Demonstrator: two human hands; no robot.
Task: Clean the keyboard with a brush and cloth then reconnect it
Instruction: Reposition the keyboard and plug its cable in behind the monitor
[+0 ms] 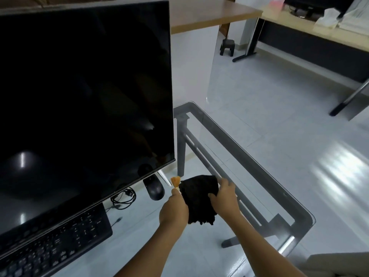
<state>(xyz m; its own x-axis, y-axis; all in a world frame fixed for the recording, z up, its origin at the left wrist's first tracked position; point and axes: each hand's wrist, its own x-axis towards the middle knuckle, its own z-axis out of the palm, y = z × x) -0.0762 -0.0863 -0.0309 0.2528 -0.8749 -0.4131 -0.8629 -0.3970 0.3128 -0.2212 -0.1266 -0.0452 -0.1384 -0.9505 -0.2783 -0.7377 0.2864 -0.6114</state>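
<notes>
Glass desk [229, 134]: right of monitor [83, 96], left hand [173, 211] grips brush [176, 181]; right hand [224, 198] grips black cloth [197, 198]; keyboard [58, 244] below monitor.

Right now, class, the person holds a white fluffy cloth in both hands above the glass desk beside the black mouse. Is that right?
Not quite: the head view shows a black fluffy cloth, not white. Both the left hand and right hand hold it above the glass desk, beside the black mouse.

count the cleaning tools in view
2: a black cloth gripped by the right hand, and a brush held in the left hand beside it. Others may be hidden behind the monitor.
</notes>
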